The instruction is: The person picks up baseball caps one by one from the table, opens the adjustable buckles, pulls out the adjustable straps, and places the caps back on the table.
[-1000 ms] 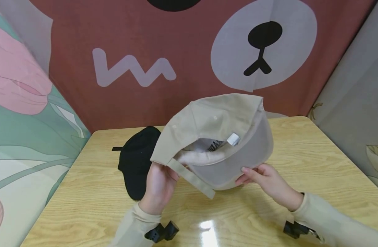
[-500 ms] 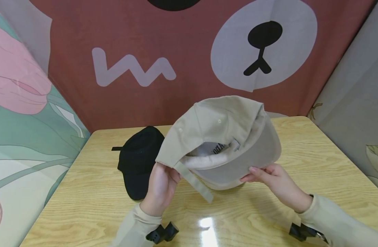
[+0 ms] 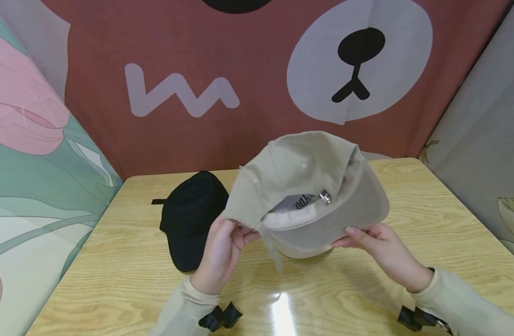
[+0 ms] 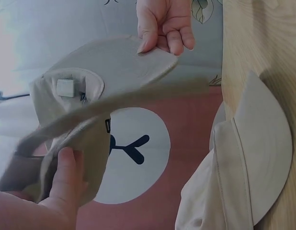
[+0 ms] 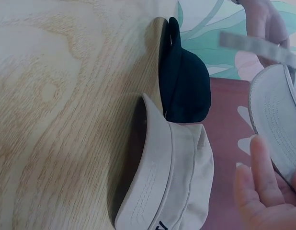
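A beige baseball cap is held above the table, its inside and the underside of its brim turned toward me. My left hand grips its back edge beside the loose strap, which hangs down. At the brim, my right hand pinches the edge between thumb and fingers. Below the held cap, a second beige cap rests on the table; the head view mostly hides it. To the left lies a black cap, brim toward me, partly behind my left hand.
The wooden table has its far edge near a brown curtain with a bear face. Patterned cloth hangs at the left, grey cloth at the right. A black device is strapped to each wrist.
The held beige cap has shifted a little to the right, along with both hands. Its loose strap now hangs more steeply. The black cap has stayed in place.
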Motion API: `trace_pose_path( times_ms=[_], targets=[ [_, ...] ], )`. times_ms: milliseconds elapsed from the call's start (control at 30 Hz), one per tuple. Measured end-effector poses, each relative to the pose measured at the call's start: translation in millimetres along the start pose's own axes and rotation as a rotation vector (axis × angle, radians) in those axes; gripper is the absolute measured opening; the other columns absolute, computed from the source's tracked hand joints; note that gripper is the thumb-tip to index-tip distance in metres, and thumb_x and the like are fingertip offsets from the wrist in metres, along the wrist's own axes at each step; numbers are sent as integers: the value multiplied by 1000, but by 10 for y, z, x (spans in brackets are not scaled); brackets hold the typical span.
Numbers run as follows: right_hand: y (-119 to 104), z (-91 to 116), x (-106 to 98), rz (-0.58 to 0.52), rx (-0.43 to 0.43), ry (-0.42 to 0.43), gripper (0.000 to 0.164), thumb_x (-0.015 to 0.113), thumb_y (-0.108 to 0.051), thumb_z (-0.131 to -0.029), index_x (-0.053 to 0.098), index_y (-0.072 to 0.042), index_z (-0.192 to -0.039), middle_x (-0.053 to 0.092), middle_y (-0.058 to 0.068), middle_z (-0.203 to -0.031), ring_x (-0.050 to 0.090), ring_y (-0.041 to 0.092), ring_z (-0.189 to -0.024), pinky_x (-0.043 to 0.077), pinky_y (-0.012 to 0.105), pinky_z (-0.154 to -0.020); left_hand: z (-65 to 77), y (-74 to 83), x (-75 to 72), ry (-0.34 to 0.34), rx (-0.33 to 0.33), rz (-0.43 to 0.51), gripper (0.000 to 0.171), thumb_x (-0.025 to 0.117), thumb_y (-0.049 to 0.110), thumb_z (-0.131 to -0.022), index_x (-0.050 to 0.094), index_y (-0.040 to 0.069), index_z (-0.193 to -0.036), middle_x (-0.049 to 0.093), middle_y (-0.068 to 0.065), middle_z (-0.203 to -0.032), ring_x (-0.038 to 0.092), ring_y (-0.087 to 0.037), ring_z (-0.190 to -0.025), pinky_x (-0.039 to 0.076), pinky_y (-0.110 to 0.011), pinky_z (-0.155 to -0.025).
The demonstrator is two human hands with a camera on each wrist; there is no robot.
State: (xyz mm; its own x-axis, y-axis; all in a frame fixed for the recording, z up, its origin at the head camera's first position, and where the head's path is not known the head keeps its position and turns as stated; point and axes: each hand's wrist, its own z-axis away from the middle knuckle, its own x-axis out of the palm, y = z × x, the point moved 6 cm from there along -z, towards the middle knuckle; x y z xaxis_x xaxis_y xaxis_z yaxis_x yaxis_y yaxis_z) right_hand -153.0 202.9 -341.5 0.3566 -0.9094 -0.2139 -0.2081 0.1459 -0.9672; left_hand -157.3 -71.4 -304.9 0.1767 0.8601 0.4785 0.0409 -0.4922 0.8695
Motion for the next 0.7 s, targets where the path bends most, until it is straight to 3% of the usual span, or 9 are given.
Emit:
trace_pose_path(
  times_ms=[233,367,533,700],
  targets=[
    [-32,46,-81,-3,1,19,30,38,-12,-106,61,7,-110,72,16,-99,67,17,-98,48,22,-87,-19,-44,3,-4,-46,-65,23,40,-3,-96,60,8,-96,61,-7,-94,67,-16,-86,56,-34,-76],
    [-32,88,-151,5,-30,62,29,39,-8,-105,64,5,-109,73,12,-97,67,15,-97,47,19,-87,-17,-57,1,-10,-77,-89,24,42,0,-98,59,0,-115,62,-9,-105,67,-17,-94,55,-31,-79],
    [-7,166,-280,73,-30,141,29,40,-7,-105,67,5,-107,74,7,-94,67,10,-96,45,15,-86,-24,-64,1,-39,-98,-126,46,42,5,-100,36,-10,-143,52,-24,-132,65,-18,-104,53,-27,-84],
    [7,238,-400,70,-24,187,27,42,-7,-104,66,5,-108,74,7,-93,67,10,-95,45,15,-85,-33,-82,-21,-20,-126,-135,48,42,6,-100,32,-7,-145,44,-29,-140,64,-23,-109,52,-28,-86]
  ],
)
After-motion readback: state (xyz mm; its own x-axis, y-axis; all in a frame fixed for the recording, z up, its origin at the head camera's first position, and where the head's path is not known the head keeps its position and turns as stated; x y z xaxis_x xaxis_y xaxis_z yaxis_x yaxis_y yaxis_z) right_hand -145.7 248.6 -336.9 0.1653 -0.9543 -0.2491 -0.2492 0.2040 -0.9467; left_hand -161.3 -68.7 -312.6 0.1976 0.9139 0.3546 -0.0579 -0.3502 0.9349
